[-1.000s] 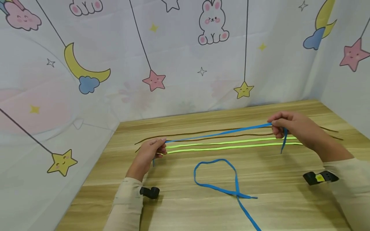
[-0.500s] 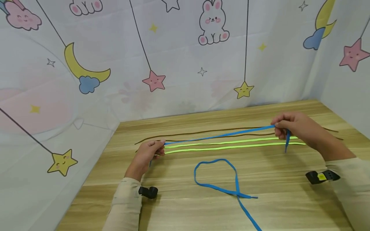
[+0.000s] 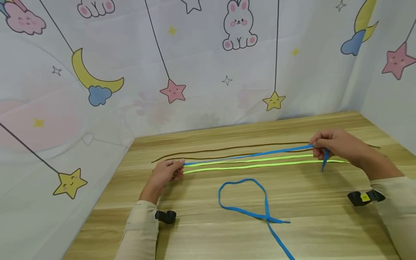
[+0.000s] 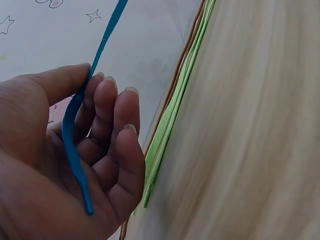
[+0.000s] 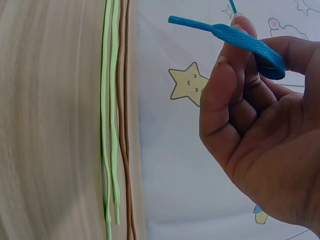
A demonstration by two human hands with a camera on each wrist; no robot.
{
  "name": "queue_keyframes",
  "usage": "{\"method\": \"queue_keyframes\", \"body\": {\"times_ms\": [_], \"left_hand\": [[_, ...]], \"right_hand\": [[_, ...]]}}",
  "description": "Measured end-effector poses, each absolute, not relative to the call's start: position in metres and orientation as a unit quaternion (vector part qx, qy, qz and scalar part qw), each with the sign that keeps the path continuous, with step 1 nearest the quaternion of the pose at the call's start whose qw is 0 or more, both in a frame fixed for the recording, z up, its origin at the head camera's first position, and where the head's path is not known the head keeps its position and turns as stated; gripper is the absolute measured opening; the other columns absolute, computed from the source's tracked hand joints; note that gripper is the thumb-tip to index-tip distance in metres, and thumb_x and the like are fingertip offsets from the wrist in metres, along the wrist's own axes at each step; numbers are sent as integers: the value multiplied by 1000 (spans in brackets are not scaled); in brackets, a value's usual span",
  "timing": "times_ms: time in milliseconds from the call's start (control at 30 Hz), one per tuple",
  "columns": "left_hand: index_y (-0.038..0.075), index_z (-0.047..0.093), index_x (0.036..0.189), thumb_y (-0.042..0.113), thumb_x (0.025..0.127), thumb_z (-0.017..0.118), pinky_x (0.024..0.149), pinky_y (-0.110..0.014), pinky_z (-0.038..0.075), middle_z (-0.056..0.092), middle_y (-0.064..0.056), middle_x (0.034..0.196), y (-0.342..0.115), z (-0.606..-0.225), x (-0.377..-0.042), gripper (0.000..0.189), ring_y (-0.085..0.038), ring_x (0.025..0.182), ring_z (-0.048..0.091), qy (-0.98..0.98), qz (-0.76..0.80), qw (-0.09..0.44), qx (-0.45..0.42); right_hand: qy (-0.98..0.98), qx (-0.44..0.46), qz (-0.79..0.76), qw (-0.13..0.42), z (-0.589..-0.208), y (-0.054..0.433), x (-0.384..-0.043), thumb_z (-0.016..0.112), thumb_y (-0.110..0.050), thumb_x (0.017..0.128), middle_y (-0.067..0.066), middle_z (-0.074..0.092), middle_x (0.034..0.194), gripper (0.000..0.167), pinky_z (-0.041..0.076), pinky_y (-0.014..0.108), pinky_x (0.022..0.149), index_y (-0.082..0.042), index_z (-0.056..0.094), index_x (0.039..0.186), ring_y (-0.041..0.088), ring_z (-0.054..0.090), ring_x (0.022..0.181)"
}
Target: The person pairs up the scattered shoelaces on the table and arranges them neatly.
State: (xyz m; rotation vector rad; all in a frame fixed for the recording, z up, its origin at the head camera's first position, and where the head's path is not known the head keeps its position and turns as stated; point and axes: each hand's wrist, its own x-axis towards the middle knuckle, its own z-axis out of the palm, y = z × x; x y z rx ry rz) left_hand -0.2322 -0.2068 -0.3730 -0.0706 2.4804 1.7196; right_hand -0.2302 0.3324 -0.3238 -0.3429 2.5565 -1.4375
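Observation:
A flat blue shoelace (image 3: pixel 247 155) is stretched between my two hands, sloping up to the right in the head view. My left hand (image 3: pixel 164 175) pinches it between thumb and index finger; its tipped end (image 4: pixel 86 197) hangs over the palm in the left wrist view. With thumb and fingertips my right hand (image 3: pixel 334 144) pinches the other end, and a short tail (image 5: pixel 192 23) sticks out past the fingers. Beneath the stretched lace lie two lime-green shoelaces (image 3: pixel 240 167) and two brown laces (image 3: pixel 224 148), laid out roughly parallel across the table.
A second blue shoelace (image 3: pixel 240 210) lies nearer on the wooden table (image 3: pixel 188 234), crossed into a loop with one end running off the front. Behind the table and at its sides hangs a white curtain (image 3: pixel 201 65) printed with stars, moons and a rabbit.
Both hands have come down slightly with the blue shoelace. The right hand has shifted a little to the right, the left a little to the left. Laces on the table have not moved.

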Motion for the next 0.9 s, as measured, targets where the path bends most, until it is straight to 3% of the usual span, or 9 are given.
{"method": "queue_keyframes", "body": {"times_ms": [667, 900], "left_hand": [[1, 73, 93, 42, 95, 69, 69, -29, 53, 68, -6, 85, -211, -381, -232, 41, -19, 79, 65, 850, 519, 71, -42], [3, 68, 80, 37, 95, 70, 64, -30, 45, 63, -6, 72, -212, -379, -230, 37, -20, 67, 59, 870, 488, 70, -32]], "right_hand": [[896, -130, -401, 142, -335, 346, -231, 47, -23, 109, 10, 53, 81, 31, 47, 36, 63, 5, 58, 109, 21, 51, 72], [894, -135, -396, 157, -339, 355, -234, 54, -25, 106, 9, 57, 80, 31, 50, 34, 64, 5, 61, 112, 20, 55, 70]]}}
